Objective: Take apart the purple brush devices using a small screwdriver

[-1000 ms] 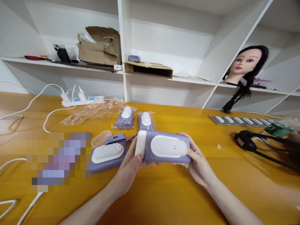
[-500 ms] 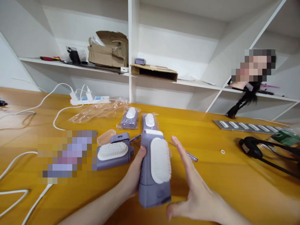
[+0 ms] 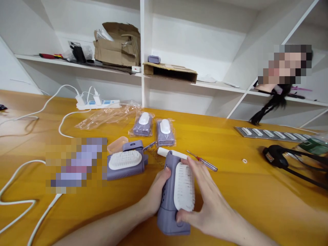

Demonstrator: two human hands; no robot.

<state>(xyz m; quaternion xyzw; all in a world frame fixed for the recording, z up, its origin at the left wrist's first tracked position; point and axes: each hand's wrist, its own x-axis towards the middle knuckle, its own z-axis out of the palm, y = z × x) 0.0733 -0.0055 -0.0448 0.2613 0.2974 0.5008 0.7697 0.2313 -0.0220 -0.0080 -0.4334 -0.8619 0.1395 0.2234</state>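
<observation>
A purple, box-shaped brush device (image 3: 166, 218) with a white bristle pad (image 3: 185, 188) is held upright before me. My left hand (image 3: 156, 191) is closed around its left side, the thumb on the edge beside small holes. My right hand (image 3: 210, 201) spans the pad, fingertips at its upper end and thumb near the round button below it. A white bar (image 3: 164, 152) shows at the device's far end; I cannot tell whether it is attached. A second purple brush device (image 3: 125, 172) lies to the left, bristles up, with a purple flap piece (image 3: 132, 145) behind it.
Two bagged brush devices (image 3: 142, 128) stand behind. A screwdriver (image 3: 207, 164) and a small white ring (image 3: 244, 161) lie right, near a metal strip with white pieces (image 3: 271, 134) and black straps (image 3: 279, 162). White cables (image 3: 17, 203) and a power strip (image 3: 110, 104) are left.
My right hand has closed in from the right and now touches the brush device. The device has shifted slightly right and turned, while the view tilted a little downward.
</observation>
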